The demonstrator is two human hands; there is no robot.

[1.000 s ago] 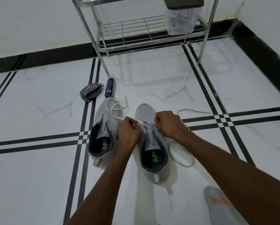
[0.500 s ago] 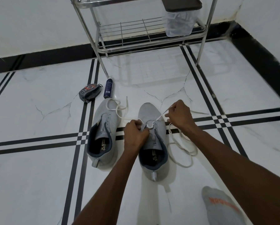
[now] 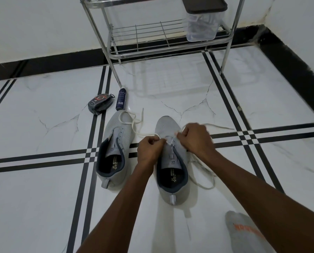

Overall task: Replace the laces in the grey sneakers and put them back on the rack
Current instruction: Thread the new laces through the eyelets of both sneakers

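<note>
Step in hand: lacing the right-hand grey sneaker (image 3: pixel 171 161) at its lowest eyelets; next move likely calls for drawing both ends even, then crossing upward. Left hand (image 3: pixel 149 149) and right hand (image 3: pixel 196 138), each grip closed, pinching the white lace (image 3: pixel 201 179) directly above the sneaker's forefoot. Second sneaker (image 3: pixel 114 152) just left of the grip, unlaced; rack (image 3: pixel 163 50) well beyond.

Left hand (image 3: pixel 149 149) and right hand (image 3: pixel 195 138) cover the right sneaker's (image 3: pixel 168 161) lower eyelets; lace (image 3: pixel 201 179) routing there hidden. Rack (image 3: pixel 161 42) top cut off by upper edge. Socked foot (image 3: pixel 243 232) cropped at bottom. Container (image 3: pixel 203 26) contents unclear. Bottle (image 3: pixel 121 99) label unreadable.
</note>
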